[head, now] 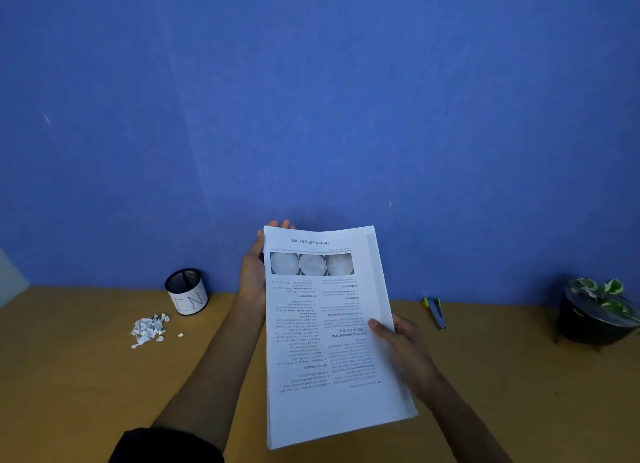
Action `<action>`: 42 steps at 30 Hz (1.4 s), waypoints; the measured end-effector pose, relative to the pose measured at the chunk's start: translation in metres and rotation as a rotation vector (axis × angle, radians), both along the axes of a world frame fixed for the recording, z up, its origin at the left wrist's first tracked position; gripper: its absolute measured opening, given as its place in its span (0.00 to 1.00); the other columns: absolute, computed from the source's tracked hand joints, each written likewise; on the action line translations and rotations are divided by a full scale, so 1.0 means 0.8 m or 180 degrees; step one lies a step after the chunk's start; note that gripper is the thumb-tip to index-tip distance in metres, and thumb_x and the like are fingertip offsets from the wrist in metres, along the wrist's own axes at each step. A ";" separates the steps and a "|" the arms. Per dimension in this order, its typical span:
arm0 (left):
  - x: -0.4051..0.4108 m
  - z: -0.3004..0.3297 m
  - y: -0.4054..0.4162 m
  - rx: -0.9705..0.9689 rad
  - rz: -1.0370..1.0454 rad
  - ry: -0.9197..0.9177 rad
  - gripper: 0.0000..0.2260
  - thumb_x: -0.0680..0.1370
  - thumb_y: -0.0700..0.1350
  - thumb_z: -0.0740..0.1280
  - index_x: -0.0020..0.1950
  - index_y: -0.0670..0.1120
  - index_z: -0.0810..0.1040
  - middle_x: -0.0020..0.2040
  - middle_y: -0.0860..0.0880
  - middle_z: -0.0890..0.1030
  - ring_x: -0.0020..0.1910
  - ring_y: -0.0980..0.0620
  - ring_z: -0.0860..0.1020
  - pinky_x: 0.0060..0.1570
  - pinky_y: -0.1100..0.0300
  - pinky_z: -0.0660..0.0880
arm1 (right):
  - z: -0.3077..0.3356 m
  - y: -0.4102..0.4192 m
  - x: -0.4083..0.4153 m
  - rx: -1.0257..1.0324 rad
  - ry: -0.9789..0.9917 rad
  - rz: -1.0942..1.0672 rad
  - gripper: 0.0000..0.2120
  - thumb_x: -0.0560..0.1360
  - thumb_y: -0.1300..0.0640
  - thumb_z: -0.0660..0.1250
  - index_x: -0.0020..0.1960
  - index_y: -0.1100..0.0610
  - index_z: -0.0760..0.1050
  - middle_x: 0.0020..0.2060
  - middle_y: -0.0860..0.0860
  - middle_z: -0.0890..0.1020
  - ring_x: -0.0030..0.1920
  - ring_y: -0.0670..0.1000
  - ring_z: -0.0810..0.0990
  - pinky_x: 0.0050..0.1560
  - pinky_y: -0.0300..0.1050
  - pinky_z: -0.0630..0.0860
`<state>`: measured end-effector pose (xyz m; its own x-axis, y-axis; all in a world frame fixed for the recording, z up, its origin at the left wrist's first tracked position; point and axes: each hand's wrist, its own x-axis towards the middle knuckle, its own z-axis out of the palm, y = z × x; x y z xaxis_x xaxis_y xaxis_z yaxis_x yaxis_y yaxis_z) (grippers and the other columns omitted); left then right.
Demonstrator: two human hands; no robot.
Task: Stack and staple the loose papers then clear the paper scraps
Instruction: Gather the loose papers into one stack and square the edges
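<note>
A stack of printed papers (325, 331) is held up above the wooden desk, its text upside down to me, with three round grey pictures near the top. My left hand (252, 272) grips the stack's upper left edge, fingertips showing behind the top corner. My right hand (398, 338) holds the right edge, thumb pressed on the top sheet. A heap of white paper scraps (149, 329) lies on the desk at the left, with one stray bit (180, 334) beside it. A blue stapler (437, 313) with yellow tips lies at the right, near the wall.
A black mesh cup (187, 291) with a white label stands behind the scraps by the blue wall (311, 99). A potted plant (597, 312) in a black pot sits at the far right. The desk (69, 393) runs along the wall.
</note>
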<state>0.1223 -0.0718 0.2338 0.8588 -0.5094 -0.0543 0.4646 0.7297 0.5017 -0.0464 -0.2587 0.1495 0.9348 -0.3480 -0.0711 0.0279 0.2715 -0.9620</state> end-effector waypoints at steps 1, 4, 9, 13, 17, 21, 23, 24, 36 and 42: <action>0.000 -0.001 0.000 0.0024 -0.0052 0.0004 0.12 0.80 0.51 0.65 0.49 0.47 0.86 0.54 0.49 0.85 0.49 0.51 0.85 0.50 0.53 0.82 | 0.000 0.000 -0.001 -0.0004 -0.0006 0.0008 0.09 0.78 0.64 0.65 0.55 0.59 0.83 0.51 0.55 0.87 0.52 0.55 0.86 0.45 0.42 0.82; -0.001 -0.002 0.001 0.0034 -0.0158 -0.0017 0.12 0.79 0.51 0.66 0.46 0.48 0.86 0.51 0.49 0.85 0.48 0.51 0.84 0.54 0.54 0.79 | 0.000 -0.001 -0.002 -0.0072 -0.0010 0.0026 0.09 0.79 0.63 0.65 0.56 0.59 0.82 0.51 0.55 0.87 0.52 0.55 0.86 0.45 0.41 0.82; -0.005 -0.008 0.005 0.0475 -0.0596 -0.0224 0.22 0.75 0.63 0.65 0.58 0.47 0.80 0.55 0.45 0.81 0.54 0.44 0.79 0.56 0.47 0.74 | 0.000 -0.005 -0.001 -0.0202 0.0034 -0.0064 0.09 0.79 0.62 0.65 0.55 0.57 0.83 0.51 0.53 0.87 0.51 0.54 0.86 0.45 0.41 0.82; -0.010 -0.021 0.008 0.1538 -0.0532 -0.0647 0.15 0.75 0.53 0.69 0.58 0.47 0.83 0.52 0.43 0.85 0.47 0.45 0.84 0.44 0.51 0.81 | 0.004 -0.012 -0.001 -0.0397 0.0072 -0.0150 0.09 0.79 0.61 0.66 0.53 0.53 0.83 0.49 0.49 0.87 0.50 0.50 0.86 0.42 0.37 0.81; -0.012 -0.032 0.007 0.2110 -0.0056 -0.0895 0.10 0.79 0.44 0.67 0.59 0.46 0.81 0.48 0.47 0.87 0.42 0.49 0.86 0.36 0.56 0.81 | 0.011 -0.023 -0.002 -0.0646 0.0133 -0.0209 0.07 0.78 0.59 0.67 0.51 0.50 0.83 0.48 0.46 0.87 0.48 0.48 0.87 0.40 0.36 0.81; -0.014 -0.039 0.010 0.1999 0.0235 -0.0720 0.13 0.80 0.44 0.65 0.65 0.45 0.77 0.58 0.42 0.83 0.54 0.40 0.82 0.51 0.45 0.79 | 0.014 -0.037 -0.006 -0.0773 0.0239 -0.0339 0.02 0.74 0.57 0.73 0.45 0.50 0.83 0.45 0.46 0.88 0.43 0.47 0.87 0.35 0.34 0.79; -0.014 -0.044 0.014 0.1966 0.0387 -0.0541 0.14 0.81 0.44 0.64 0.66 0.44 0.76 0.60 0.41 0.81 0.57 0.38 0.80 0.58 0.40 0.75 | 0.011 -0.044 -0.009 -0.0754 0.0304 -0.0422 0.02 0.71 0.56 0.75 0.43 0.52 0.83 0.43 0.48 0.88 0.41 0.48 0.87 0.36 0.37 0.80; -0.015 -0.046 0.017 0.1924 0.0451 -0.0460 0.14 0.81 0.44 0.64 0.67 0.44 0.75 0.60 0.40 0.80 0.57 0.38 0.79 0.59 0.39 0.75 | 0.007 -0.046 -0.011 -0.0701 0.0326 -0.0441 0.03 0.70 0.57 0.76 0.44 0.52 0.84 0.43 0.49 0.88 0.41 0.49 0.87 0.37 0.39 0.81; -0.036 -0.087 0.033 0.1326 0.1030 0.0340 0.07 0.82 0.48 0.63 0.55 0.50 0.80 0.48 0.50 0.86 0.44 0.49 0.85 0.38 0.52 0.80 | -0.017 -0.003 -0.003 0.0007 0.0101 -0.0495 0.10 0.77 0.59 0.68 0.58 0.56 0.81 0.51 0.52 0.87 0.51 0.53 0.86 0.45 0.44 0.82; -0.029 -0.106 0.044 0.2040 0.1483 0.0609 0.09 0.74 0.42 0.73 0.53 0.47 0.78 0.55 0.46 0.82 0.51 0.46 0.81 0.49 0.49 0.80 | -0.014 -0.009 0.004 -0.0644 0.0058 -0.0826 0.07 0.79 0.60 0.66 0.53 0.54 0.82 0.44 0.47 0.88 0.44 0.48 0.86 0.38 0.41 0.82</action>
<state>0.0992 -0.0369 0.1487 0.9211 0.0777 -0.3814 0.3042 0.4674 0.8300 -0.0429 -0.2659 0.1379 0.8124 -0.5831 0.0078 0.0533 0.0610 -0.9967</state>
